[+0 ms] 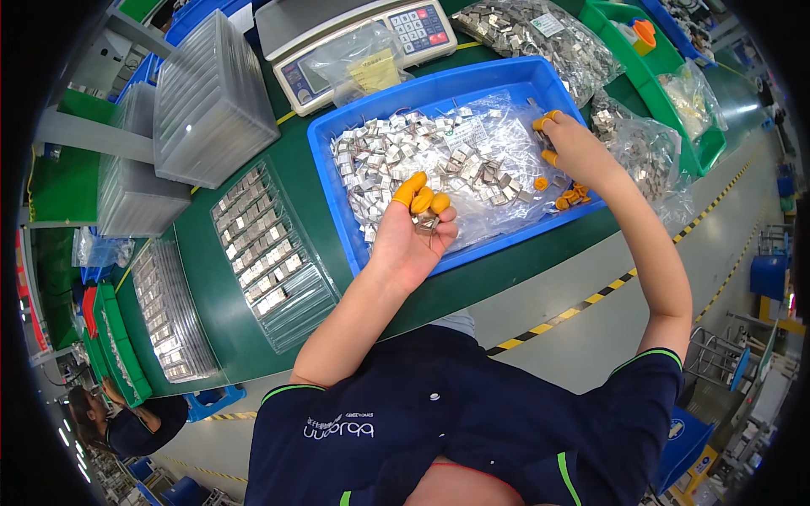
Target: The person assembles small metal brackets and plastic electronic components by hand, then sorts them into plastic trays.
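My left hand (403,244) is palm up over the near left of a blue plastic tray (327,181), its fingers curled around small silver metal parts (426,223). Orange finger cots cover several of its fingertips. At the tray's right side, my right hand (582,150) has bent fingers, two with orange cots; what they hold, if anything, is hard to make out. Many small white and silver metal parts (371,152) with thin leads lie heaped in the tray. Beside them is a crumpled clear plastic bag (506,219). Loose orange finger cots (574,197) lie in the tray's near right corner.
Left of the tray, a clear blister tray (291,316) holds rows of metal parts; more stacked trays (173,316) lie further left. Tall clear tray stacks (211,101), a scale (363,42), bagged parts (540,38) and a green bin (709,152) surround it. Another person (143,426) works at far left.
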`<state>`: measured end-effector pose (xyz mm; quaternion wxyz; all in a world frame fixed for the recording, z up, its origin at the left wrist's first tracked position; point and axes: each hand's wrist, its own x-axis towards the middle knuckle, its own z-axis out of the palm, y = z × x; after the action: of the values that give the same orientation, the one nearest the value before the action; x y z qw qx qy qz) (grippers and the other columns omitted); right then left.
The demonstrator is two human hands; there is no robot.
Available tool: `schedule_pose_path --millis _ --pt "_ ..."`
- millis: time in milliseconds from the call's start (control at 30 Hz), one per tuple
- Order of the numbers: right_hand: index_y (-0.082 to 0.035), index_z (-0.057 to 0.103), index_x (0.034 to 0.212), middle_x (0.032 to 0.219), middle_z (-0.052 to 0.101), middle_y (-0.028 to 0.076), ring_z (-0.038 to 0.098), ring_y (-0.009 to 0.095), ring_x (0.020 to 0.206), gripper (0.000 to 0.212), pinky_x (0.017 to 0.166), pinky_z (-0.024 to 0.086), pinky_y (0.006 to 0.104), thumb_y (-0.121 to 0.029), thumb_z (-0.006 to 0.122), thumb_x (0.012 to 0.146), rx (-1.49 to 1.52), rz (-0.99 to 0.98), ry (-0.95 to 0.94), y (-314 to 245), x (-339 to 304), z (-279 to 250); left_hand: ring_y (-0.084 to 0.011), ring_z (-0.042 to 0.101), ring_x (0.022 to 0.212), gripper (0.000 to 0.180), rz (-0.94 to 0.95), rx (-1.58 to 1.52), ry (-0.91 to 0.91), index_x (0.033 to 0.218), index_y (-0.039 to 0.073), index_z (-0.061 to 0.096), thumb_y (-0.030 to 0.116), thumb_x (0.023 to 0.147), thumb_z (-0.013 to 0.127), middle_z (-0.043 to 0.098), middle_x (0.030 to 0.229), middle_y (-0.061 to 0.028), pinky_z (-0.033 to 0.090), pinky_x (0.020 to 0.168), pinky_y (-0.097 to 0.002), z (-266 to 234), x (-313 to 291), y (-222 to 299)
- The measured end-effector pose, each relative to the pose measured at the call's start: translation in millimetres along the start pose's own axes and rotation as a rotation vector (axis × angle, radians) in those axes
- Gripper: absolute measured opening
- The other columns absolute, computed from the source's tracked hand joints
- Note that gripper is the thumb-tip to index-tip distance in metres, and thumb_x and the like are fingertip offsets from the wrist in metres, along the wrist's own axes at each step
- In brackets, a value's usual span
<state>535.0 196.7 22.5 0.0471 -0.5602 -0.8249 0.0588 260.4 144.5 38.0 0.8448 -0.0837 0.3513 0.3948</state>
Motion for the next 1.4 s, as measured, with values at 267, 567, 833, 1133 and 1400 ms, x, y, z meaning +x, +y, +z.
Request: schedule_pose_path --millis 267,567,833,1133,1400 --pt "-0.001 0.057 0.089 0.093 0.057 0.016 0.059 0.035 0.081 0.026 0.073 0.047 0.0407 0.002 0.065 0.064 -0.178 0.069 0.018 -5 20 10 -0.0096 0.032 0.052 0.037 -0.09 0.054 -0.226 0.059 0.013 0.032 0.025 0.091 0.045 0.03 0.057 0.0015 0.021 0.041 -0.0209 -16 -4 15" --pt "-0.001 0.061 0.092 0.087 0.06 0.016 0.059 0.032 0.08 0.029 0.073 0.048 0.0371 0.005 0.065 0.063 0.046 0.119 0.078 -22 23 -35 -0.0213 0.048 0.073 0.026 -0.043 0.05 -0.079 0.091 0.0 0.051 0.023 0.093 0.039 0.051 0.086 -0.0122 0.038 0.055 -0.0254 -14 -6 8" --pt "-0.002 0.06 0.1 0.096 0.062 0.01 0.062 0.024 0.083 0.032 0.073 0.05 0.0317 -0.003 0.07 0.069 0.512 -0.315 -0.069 -123 16 -43 -0.0238 0.05 0.099 0.031 -0.01 -0.018 -0.135 0.114 0.002 0.043 0.023 0.096 0.031 0.05 0.111 -0.0124 0.044 0.086 -0.0369 -1 -6 -1" --pt "-0.003 0.061 0.105 0.101 0.062 0.009 0.061 0.02 0.089 0.032 0.071 0.05 0.0298 -0.011 0.069 0.075 0.724 -0.016 -0.015 -91 7 -48 -0.0257 0.052 0.091 0.026 -0.071 -0.131 -0.105 0.108 -0.003 0.045 0.017 0.093 0.037 0.051 0.102 -0.0153 0.051 0.07 -0.0306 -7 8 8" --pt "0.001 0.061 0.09 0.083 0.059 0.015 0.06 0.028 0.076 0.034 0.069 0.049 0.0338 -0.011 0.076 0.063 0.367 0.08 -0.077 -70 -9 0 -0.0204 0.056 0.083 0.025 -0.262 -0.345 -0.346 0.099 -0.006 0.05 0.017 0.091 0.043 0.053 0.097 -0.0144 0.051 0.056 -0.0218 -17 10 14"
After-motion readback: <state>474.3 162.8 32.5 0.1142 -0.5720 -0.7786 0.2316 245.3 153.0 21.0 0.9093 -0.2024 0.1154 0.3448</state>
